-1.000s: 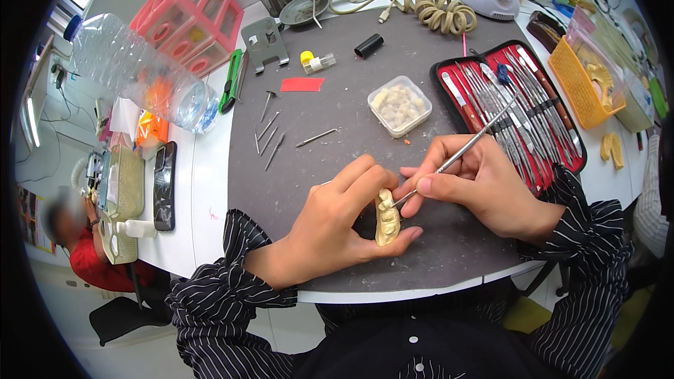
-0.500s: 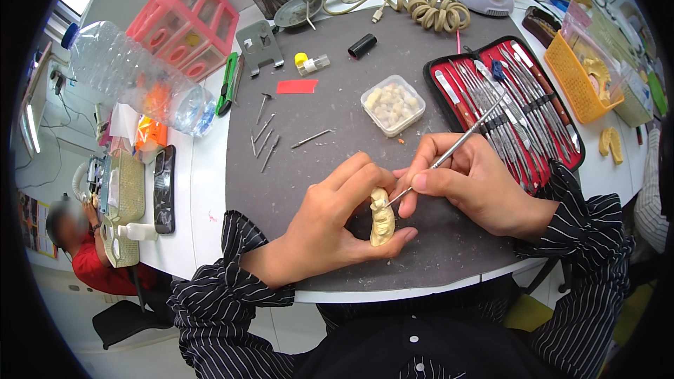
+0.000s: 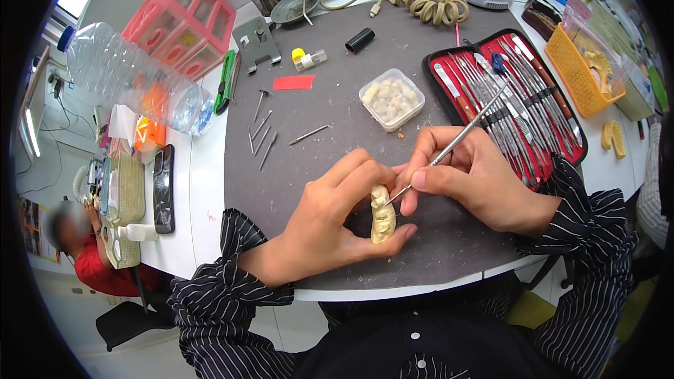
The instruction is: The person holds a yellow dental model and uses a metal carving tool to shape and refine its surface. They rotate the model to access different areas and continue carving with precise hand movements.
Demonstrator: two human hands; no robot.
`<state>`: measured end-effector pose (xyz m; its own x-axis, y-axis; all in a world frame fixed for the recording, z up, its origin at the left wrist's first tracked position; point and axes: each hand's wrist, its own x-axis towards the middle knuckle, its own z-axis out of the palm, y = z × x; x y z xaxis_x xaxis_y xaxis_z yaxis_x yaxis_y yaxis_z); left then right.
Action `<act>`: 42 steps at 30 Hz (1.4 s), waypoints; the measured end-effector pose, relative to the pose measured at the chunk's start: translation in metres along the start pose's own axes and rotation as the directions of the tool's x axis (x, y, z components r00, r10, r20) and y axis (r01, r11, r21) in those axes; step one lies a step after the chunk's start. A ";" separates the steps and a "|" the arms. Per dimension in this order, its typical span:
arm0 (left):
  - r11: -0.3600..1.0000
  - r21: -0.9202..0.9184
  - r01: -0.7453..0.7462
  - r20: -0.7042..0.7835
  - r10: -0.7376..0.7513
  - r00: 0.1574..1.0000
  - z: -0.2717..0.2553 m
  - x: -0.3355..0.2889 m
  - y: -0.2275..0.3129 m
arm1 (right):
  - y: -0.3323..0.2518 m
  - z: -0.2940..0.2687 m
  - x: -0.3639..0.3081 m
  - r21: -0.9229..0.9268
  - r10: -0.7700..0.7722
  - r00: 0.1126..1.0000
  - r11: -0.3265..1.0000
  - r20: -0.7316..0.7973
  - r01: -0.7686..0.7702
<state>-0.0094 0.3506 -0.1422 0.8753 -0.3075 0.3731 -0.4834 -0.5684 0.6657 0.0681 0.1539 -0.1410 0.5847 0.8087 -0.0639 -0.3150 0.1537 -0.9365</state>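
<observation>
"On the clock face centred at the cream dental model (image 3: 382, 223), which items occupy the left side?"

"A clear plastic bottle (image 3: 137, 77) with a blue cap is located at ten o'clock. A flat black item (image 3: 163, 189) lies on the white table (image 3: 200, 182) at nine o'clock. Continuing right, a green cutter (image 3: 225, 83) and, on the grey mat (image 3: 337, 112), several loose metal bits (image 3: 268, 152) are at ten o'clock. A red strip (image 3: 293, 82) lies at eleven."

"State the condition of the left hand."

"Positioned at nine o'clock, the left hand (image 3: 326, 214) grips the dental model between thumb and bent fingers, in front of the person's torso."

"And at twelve o'clock?"

"A clear square container (image 3: 407, 121) of small pale pieces rests on the mat."

"Describe the right side."

"At two o'clock, the right hand (image 3: 474, 182) pinches a slim metal instrument (image 3: 461, 133) between thumb and fingers. The tip points between seven and eight o'clock, at the dental model; it appears to touch, but the contact is too small to confirm. Between one and two o'clock, an open red-lined case (image 3: 460, 53) holds metal tools in rows. A yellow basket (image 3: 567, 74) stands at two o'clock."
</observation>
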 end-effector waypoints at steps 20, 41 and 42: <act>0.999 0.036 -0.013 -0.020 0.014 1.000 0.001 0.000 -0.001 | 0.001 -0.002 0.000 -0.040 -0.021 0.999 0.999 0.046 0.023; 0.999 -0.020 0.047 0.012 -0.046 0.999 -0.003 0.000 0.001 | -0.001 -0.001 -0.001 -0.002 -0.036 0.999 0.999 0.013 0.036; 0.998 -0.016 0.054 0.008 -0.054 0.999 -0.003 0.000 0.002 | -0.001 -0.001 -0.001 -0.001 -0.037 0.999 0.999 0.014 0.037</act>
<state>-0.0102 0.3519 -0.1392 0.9000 -0.2825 0.3319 -0.4358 -0.5718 0.6951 0.0684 0.1530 -0.1406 0.5850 0.8107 -0.0247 -0.2926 0.1826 -0.9386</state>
